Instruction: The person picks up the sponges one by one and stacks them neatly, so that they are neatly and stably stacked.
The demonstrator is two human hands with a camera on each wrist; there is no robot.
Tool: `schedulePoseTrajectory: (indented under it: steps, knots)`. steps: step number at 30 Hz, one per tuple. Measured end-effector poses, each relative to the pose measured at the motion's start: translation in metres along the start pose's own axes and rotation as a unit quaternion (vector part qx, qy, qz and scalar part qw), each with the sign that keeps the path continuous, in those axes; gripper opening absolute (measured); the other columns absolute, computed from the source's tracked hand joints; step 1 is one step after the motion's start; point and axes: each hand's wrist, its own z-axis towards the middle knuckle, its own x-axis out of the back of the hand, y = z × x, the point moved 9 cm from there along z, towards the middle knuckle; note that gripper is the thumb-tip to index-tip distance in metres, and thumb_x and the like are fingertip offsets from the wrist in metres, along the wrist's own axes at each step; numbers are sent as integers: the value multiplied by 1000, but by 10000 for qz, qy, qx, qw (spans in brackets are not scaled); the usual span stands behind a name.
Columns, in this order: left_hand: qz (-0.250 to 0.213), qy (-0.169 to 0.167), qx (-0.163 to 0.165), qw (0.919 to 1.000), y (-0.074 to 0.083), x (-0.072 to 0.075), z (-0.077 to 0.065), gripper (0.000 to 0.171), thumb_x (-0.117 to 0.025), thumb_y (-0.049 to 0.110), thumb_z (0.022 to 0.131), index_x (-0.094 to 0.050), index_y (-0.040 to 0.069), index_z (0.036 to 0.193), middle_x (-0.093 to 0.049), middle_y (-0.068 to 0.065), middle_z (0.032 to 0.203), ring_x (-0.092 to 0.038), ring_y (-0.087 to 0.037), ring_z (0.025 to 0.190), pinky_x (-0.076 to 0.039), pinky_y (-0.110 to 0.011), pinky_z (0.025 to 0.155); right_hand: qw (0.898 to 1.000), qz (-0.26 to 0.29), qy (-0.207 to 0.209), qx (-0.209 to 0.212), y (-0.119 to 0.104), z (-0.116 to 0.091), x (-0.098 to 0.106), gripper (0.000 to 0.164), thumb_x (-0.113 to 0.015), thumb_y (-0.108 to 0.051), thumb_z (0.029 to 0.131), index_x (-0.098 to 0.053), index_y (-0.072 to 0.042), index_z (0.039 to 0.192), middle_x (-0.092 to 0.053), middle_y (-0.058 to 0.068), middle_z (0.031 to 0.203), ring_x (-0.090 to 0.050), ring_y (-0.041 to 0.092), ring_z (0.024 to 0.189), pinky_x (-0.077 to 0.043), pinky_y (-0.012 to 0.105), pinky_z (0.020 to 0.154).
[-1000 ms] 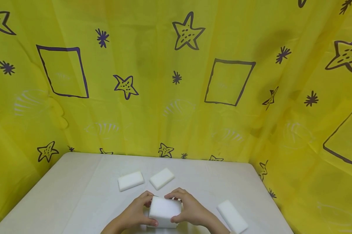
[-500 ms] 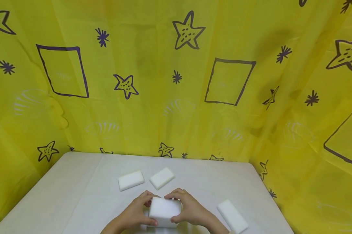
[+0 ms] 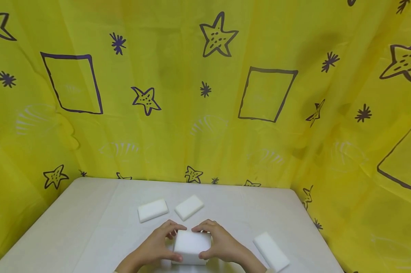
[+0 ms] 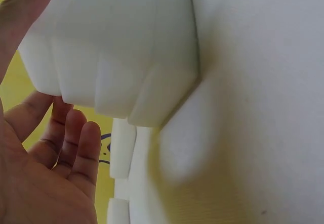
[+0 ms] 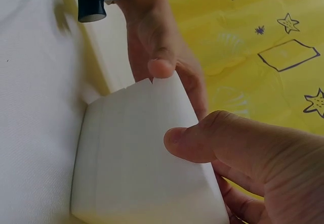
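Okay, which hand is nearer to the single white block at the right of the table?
Right. The right hand holds the right side of the white stack, left of that single block; the left hand is farther away, at the stack's left side.

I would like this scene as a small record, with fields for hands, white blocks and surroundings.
Stack: layered stack of white, rectangular, foam-like blocks, resting on the white table
Left hand: thumb and fingers at left end of the top block
Right hand: thumb on that block's near side
Loose white blocks, lying flat: far left block; far right block; near block, right of the hands
Backdrop: yellow curtain with dark starfish outlines
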Motion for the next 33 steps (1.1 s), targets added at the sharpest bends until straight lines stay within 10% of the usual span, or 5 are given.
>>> schedulePoseTrajectory:
  steps: [33]
  knots:
    - [81, -247, 101, 9996, 11, -5, 13, 59, -88, 42, 68, -68, 21, 120, -53, 7, 104, -45, -6, 88, -41, -23, 74, 9997, 170, 106, -102, 4, -4, 3, 58, -88, -21, 69, -64, -18, 122, -59, -11, 114, -51, 6, 104, -46, 31, 93]
